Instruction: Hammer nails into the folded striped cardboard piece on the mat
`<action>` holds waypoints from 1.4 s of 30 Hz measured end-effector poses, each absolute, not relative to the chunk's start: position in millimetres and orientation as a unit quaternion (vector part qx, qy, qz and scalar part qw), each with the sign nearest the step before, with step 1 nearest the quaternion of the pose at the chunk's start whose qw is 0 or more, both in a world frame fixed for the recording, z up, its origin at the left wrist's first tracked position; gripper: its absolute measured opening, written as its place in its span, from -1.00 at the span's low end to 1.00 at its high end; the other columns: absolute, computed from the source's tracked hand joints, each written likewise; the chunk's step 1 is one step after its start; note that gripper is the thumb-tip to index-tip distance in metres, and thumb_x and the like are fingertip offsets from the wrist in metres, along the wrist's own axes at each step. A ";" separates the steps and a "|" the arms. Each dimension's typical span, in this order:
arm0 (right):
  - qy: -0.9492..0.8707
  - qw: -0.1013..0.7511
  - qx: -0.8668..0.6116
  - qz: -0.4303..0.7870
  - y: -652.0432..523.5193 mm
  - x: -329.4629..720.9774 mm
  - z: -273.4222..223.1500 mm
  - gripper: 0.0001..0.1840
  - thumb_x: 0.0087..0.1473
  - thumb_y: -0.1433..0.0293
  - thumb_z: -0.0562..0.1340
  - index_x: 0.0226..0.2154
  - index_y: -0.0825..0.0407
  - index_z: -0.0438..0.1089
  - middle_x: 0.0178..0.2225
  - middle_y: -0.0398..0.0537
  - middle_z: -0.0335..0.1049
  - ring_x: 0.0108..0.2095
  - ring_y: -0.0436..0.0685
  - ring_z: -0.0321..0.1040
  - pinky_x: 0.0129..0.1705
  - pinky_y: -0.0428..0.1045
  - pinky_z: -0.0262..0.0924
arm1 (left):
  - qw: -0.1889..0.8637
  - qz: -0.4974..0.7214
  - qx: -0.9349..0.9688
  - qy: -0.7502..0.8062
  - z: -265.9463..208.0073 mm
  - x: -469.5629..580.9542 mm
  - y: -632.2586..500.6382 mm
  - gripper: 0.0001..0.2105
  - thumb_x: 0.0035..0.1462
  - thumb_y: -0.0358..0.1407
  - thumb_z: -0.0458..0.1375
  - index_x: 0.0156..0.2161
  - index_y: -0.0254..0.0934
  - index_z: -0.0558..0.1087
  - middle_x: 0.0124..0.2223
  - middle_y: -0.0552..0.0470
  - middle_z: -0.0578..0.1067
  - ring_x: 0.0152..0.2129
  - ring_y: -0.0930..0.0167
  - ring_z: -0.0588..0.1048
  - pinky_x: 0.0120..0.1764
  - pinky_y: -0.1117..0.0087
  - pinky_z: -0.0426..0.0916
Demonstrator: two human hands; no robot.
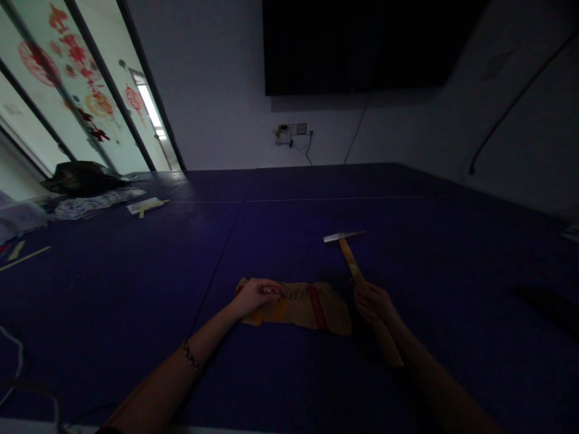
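Note:
A hammer [351,260] with a wooden handle and a narrow metal head is gripped in my right hand [376,302], its head raised and pointing away from me. To its left, a brown board-like piece [296,308] with many small holes, red bands and an orange patch lies on the table. Over the left part of this piece, my left hand [259,296] has its thumb and fingertips pinched together. What sits between those fingertips is too small and dark to name. A row of small dark marks or nails [301,293] runs along the piece beside them.
The dark blue table [289,235] reaches back to the wall. At the far left lie a black bag [85,178], papers [97,202] and yellow strips [27,258]. Pale cables [18,355] rest at the near left. A screen [362,45] hangs above wall sockets [295,129].

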State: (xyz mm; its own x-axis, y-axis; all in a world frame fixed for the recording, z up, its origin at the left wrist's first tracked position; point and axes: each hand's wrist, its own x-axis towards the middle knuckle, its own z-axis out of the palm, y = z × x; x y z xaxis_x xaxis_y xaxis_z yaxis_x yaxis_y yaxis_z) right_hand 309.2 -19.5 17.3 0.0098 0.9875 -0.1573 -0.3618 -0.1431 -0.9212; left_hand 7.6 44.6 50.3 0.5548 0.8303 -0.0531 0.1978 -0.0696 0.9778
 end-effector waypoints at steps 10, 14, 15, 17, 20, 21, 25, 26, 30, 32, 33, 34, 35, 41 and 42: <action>-0.353 0.556 -0.466 0.591 -21.9 304.8 20.9 -0.59 -0.31 0.27 0.30 -0.34 0.06 0.25 -0.79 -0.38 0.07 -0.91 -0.13 -0.06 -0.89 -0.16 -0.11 | 0.572 0.346 0.618 0.413 44.1 13.3 42.6 -0.76 -0.19 -0.16 0.18 -0.51 -0.35 0.46 -0.65 0.09 0.43 -0.72 0.52 0.36 -0.55 0.51 0.28; -0.351 0.556 -0.465 0.593 -20.5 308.7 17.4 -0.58 -0.30 0.26 0.30 -0.32 0.06 0.24 -0.78 -0.38 0.07 -0.91 -0.13 -0.05 -0.89 -0.17 -0.11 | 0.499 0.369 0.660 0.422 43.6 13.9 41.4 -0.77 -0.18 -0.16 0.18 -0.60 -0.32 0.45 -0.62 0.08 0.44 -0.66 0.52 0.36 -0.54 0.52 0.25; -0.351 0.558 -0.463 0.593 -20.5 308.7 17.5 -0.58 -0.30 0.27 0.29 -0.32 0.06 0.24 -0.78 -0.38 0.07 -0.90 -0.14 -0.05 -0.89 -0.17 -0.11 | 0.470 0.384 0.673 0.423 44.3 13.9 41.0 -0.78 -0.20 -0.17 0.19 -0.62 -0.32 0.46 -0.57 0.06 0.46 -0.61 0.49 0.38 -0.49 0.51 0.26; -0.349 0.557 -0.460 0.596 -21.1 307.3 19.4 -0.60 -0.30 0.27 0.30 -0.34 0.06 0.25 -0.78 -0.38 0.07 -0.90 -0.14 -0.05 -0.88 -0.17 -0.12 | 0.418 0.402 0.696 0.422 46.0 13.8 40.4 -0.81 -0.21 -0.20 0.21 -0.62 -0.30 0.47 -0.50 0.04 0.48 -0.52 0.45 0.41 -0.41 0.49 0.27; -0.341 0.567 -0.463 0.590 -23.4 301.8 25.1 -0.61 -0.31 0.28 0.30 -0.36 0.06 0.26 -0.79 -0.37 0.07 -0.90 -0.14 -0.07 -0.88 -0.18 -0.16 | 0.380 0.392 0.718 0.432 47.3 13.6 39.3 -0.85 -0.18 -0.22 0.20 -0.57 -0.27 0.50 -0.51 0.05 0.48 -0.51 0.44 0.41 -0.38 0.47 0.27; -0.338 0.571 -0.465 0.585 -24.3 299.8 26.9 -0.61 -0.32 0.28 0.30 -0.36 0.07 0.26 -0.79 -0.37 0.06 -0.90 -0.15 -0.08 -0.88 -0.18 -0.17 | 0.373 0.388 0.721 0.437 47.2 13.7 38.8 -0.86 -0.17 -0.23 0.19 -0.56 -0.26 0.50 -0.51 0.06 0.49 -0.52 0.44 0.41 -0.38 0.47 0.26; -0.345 0.579 -0.470 0.570 -26.8 296.8 29.6 -0.62 -0.30 0.28 0.29 -0.35 0.07 0.27 -0.80 -0.39 0.04 -0.90 -0.16 -0.09 -0.88 -0.19 -0.17 | 0.353 0.366 0.729 0.458 43.5 14.8 36.4 -0.88 -0.14 -0.25 0.17 -0.53 -0.23 0.51 -0.49 0.10 0.52 -0.52 0.43 0.43 -0.38 0.47 0.26; -0.347 0.577 -0.472 0.569 -26.8 297.7 29.0 -0.62 -0.30 0.28 0.29 -0.35 0.07 0.27 -0.80 -0.39 0.05 -0.90 -0.16 -0.09 -0.88 -0.19 -0.17 | 0.349 0.358 0.735 0.459 42.0 15.0 36.0 -0.88 -0.13 -0.26 0.16 -0.54 -0.23 0.51 -0.49 0.11 0.52 -0.53 0.42 0.43 -0.40 0.47 0.26; -0.358 0.554 -0.477 0.581 -25.0 303.6 25.7 -0.61 -0.31 0.26 0.29 -0.34 0.05 0.27 -0.79 -0.37 0.07 -0.90 -0.13 -0.05 -0.87 -0.17 -0.12 | 0.340 0.321 0.766 0.440 35.6 14.4 37.6 -0.87 -0.11 -0.28 0.14 -0.57 -0.24 0.50 -0.51 0.11 0.52 -0.54 0.43 0.42 -0.44 0.49 0.23; -0.358 0.552 -0.476 0.583 -24.4 304.6 25.4 -0.60 -0.33 0.26 0.30 -0.36 0.06 0.27 -0.79 -0.37 0.07 -0.90 -0.13 -0.05 -0.87 -0.17 -0.13 | 0.338 0.311 0.776 0.432 33.3 13.6 39.6 -0.86 -0.10 -0.28 0.14 -0.57 -0.25 0.49 -0.52 0.10 0.51 -0.54 0.43 0.42 -0.45 0.50 0.22; -0.355 0.557 -0.477 0.579 -24.4 304.2 25.9 -0.60 -0.34 0.27 0.30 -0.36 0.06 0.27 -0.79 -0.37 0.07 -0.90 -0.14 -0.06 -0.87 -0.17 -0.14 | 0.337 0.308 0.778 0.431 32.6 13.3 40.5 -0.86 -0.10 -0.28 0.14 -0.57 -0.26 0.49 -0.52 0.10 0.50 -0.55 0.44 0.41 -0.46 0.50 0.21; -0.352 0.563 -0.480 0.573 -24.6 303.3 26.8 -0.60 -0.35 0.27 0.30 -0.37 0.06 0.27 -0.79 -0.37 0.06 -0.90 -0.15 -0.08 -0.87 -0.18 -0.16 | 0.336 0.307 0.779 0.431 32.1 13.2 41.3 -0.85 -0.09 -0.27 0.14 -0.57 -0.26 0.49 -0.53 0.09 0.50 -0.55 0.44 0.41 -0.46 0.50 0.21; -0.349 0.568 -0.485 0.566 -25.1 302.0 28.2 -0.60 -0.35 0.27 0.30 -0.38 0.06 0.27 -0.79 -0.37 0.06 -0.90 -0.16 -0.09 -0.87 -0.19 -0.17 | 0.335 0.307 0.779 0.432 32.0 13.3 42.1 -0.85 -0.10 -0.27 0.15 -0.57 -0.27 0.49 -0.54 0.09 0.48 -0.55 0.44 0.40 -0.46 0.50 0.20; -0.377 0.552 -0.534 0.518 -37.3 285.1 55.2 -0.58 -0.37 0.24 0.31 -0.39 0.08 0.26 -0.79 -0.35 0.08 -0.89 -0.16 -0.09 -0.86 -0.19 -0.19 | 0.332 0.326 0.771 0.436 33.4 15.1 44.5 -0.88 -0.20 -0.28 0.23 -0.62 -0.28 0.47 -0.54 0.08 0.43 -0.52 0.45 0.38 -0.42 0.50 0.21; -0.387 0.543 -0.546 0.507 -42.3 279.3 63.7 -0.58 -0.35 0.23 0.30 -0.37 0.08 0.27 -0.78 -0.34 0.08 -0.88 -0.15 -0.09 -0.85 -0.19 -0.20 | 0.333 0.325 0.770 0.436 33.4 15.3 44.7 -0.88 -0.20 -0.28 0.23 -0.62 -0.27 0.48 -0.55 0.09 0.43 -0.52 0.46 0.38 -0.42 0.50 0.21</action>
State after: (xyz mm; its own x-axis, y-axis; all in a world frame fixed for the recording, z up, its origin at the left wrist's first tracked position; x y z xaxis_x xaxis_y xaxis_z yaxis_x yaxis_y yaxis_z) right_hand 279.3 -42.3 63.7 0.1866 0.9733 -0.1338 -0.1293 -0.1107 -0.9854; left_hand 15.3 44.7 33.4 0.4094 0.8878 0.2102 0.4545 -0.3982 0.7968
